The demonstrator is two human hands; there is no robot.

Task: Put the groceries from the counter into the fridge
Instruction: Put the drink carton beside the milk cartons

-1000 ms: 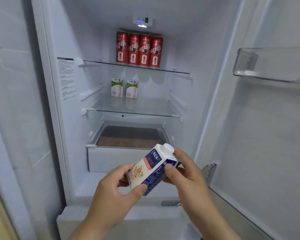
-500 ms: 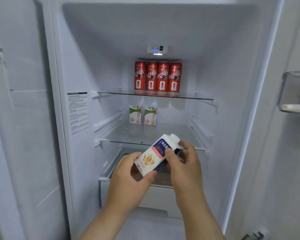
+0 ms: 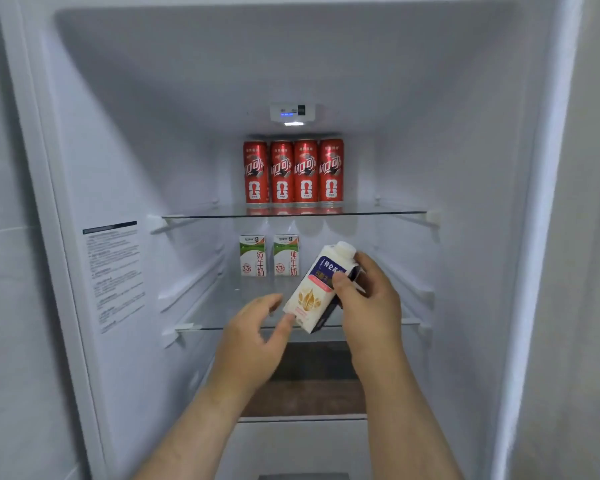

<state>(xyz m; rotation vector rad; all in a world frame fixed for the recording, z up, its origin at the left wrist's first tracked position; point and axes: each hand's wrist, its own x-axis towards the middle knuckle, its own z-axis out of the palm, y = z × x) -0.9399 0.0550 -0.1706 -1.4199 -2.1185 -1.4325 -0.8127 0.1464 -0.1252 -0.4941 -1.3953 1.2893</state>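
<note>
Carton point(image 3: 314, 292) tilting above front edge of middle shelf point(image 3: 215, 317), right hand point(image 3: 368, 303) gripping it with curled fingers point(image 3: 368, 265), left hand point(image 3: 253, 341) hovering loose and uncurled, thumb touching its lower corner, two milk boxes point(image 3: 253, 256) standing behind.

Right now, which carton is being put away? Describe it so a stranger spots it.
Inside the open white fridge, look above the front of the lower glass shelf. There the right hand grips a white-and-navy paper carton; unlike the two upright green-and-white milk cartons behind, it is tilted and white-capped.
</note>
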